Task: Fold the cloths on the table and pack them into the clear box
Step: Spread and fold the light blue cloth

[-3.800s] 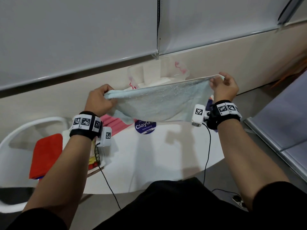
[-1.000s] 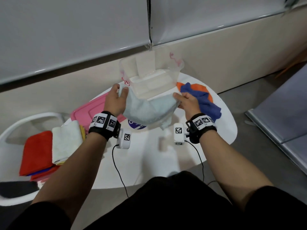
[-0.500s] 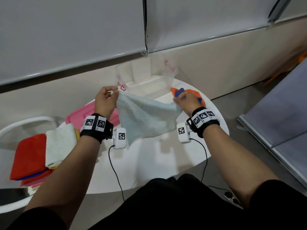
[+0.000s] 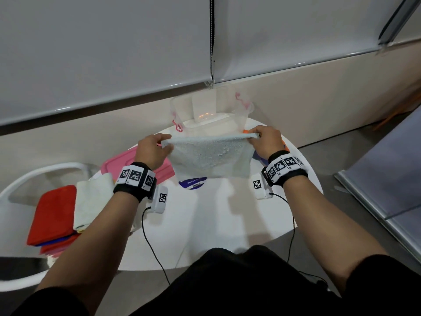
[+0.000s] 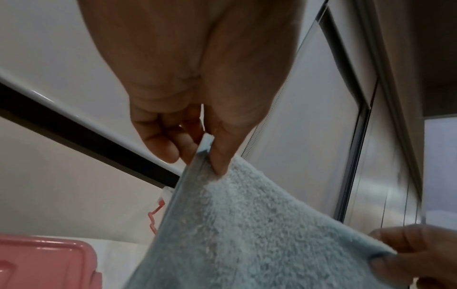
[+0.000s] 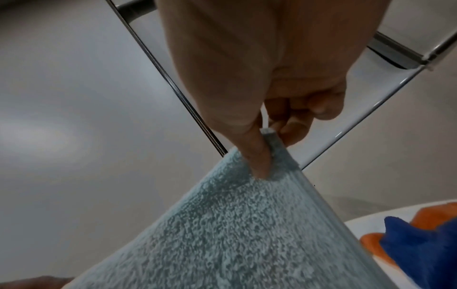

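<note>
A pale blue terry cloth (image 4: 210, 157) is held stretched in the air just in front of the clear plastic box (image 4: 210, 111), above the round white tabletop (image 4: 205, 224). One top corner is pinched between thumb and fingers by the left hand (image 4: 151, 150), the other by the right hand (image 4: 265, 141); in both wrist views the thumb is seen pressed onto the flat woven hem, with the remaining fingers curled behind it. The cloth hangs as a rough rectangle, apparently doubled, its lower edge free of the tabletop.

The grip is judged narrow: only the hem corners are held, so a layer could slip from the pinch if the cloth is swung or tugged, and the fold would then open. If the corners are brought together unevenly, a skewed fold would probably result and the bundle might sit badly in the box. The box, light and thin-walled with pink latches, could be nudged by the cloth's hanging edge.

The pile is looped, soft and limp, and no crease is likely to be kept unless it is pressed flat. To the left of the box lies a rigid pink plastic lid (image 4: 118, 161), and farther left folded red (image 4: 53, 214) and cream cloths (image 4: 93, 201). To the right of the box, crumpled dark blue (image 6: 420, 244) and orange cloths (image 6: 371, 242) wait unfolded.
</note>
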A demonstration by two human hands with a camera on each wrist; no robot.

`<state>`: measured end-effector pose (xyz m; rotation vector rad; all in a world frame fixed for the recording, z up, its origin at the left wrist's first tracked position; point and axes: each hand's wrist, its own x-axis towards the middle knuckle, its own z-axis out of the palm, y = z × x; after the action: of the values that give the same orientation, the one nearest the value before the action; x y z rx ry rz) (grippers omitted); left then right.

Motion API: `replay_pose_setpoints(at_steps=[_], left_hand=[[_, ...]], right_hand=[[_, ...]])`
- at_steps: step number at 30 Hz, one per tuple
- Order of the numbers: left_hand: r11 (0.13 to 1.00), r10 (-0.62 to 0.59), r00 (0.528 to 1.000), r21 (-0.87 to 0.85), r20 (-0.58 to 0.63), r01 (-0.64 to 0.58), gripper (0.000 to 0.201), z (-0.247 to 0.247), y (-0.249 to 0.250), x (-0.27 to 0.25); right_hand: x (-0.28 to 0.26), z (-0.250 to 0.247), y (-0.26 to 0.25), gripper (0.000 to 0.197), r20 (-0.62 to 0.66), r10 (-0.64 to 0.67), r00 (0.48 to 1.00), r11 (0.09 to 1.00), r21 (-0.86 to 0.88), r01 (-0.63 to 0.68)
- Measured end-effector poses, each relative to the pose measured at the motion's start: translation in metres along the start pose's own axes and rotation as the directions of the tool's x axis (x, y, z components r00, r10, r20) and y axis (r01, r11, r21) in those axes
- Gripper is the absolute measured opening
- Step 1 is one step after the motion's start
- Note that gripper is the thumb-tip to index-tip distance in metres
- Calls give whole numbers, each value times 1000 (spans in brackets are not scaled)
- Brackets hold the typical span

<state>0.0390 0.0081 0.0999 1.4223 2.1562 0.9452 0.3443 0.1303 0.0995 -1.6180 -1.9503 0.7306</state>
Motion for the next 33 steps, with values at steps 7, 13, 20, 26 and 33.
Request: replay_pose_setpoints(at_steps=[7, 13, 20, 26, 33], left_hand=[[986, -83, 996, -150, -20, 79, 22, 3, -9, 1], [926, -106, 989, -353, 102, 136, 15, 3, -10, 4], [1000, 1, 998, -1, -62, -1, 22, 12, -1, -1], [993, 26, 996, -120, 91, -15, 14, 4, -16, -11], [879, 79, 958, -473, 276, 63, 17, -9, -17, -18]], right_hand=[[1, -2, 17, 24, -109, 196, 974, 882, 453, -127], [-1, -3, 21, 28, -18, 192, 981, 777, 614, -140], [4, -3, 26, 13, -15, 50, 999, 969, 244, -45], [-12, -17, 36, 19, 16, 40, 999, 874, 485, -43], [-21, -27, 45, 14, 144, 76, 987, 736, 659, -153]])
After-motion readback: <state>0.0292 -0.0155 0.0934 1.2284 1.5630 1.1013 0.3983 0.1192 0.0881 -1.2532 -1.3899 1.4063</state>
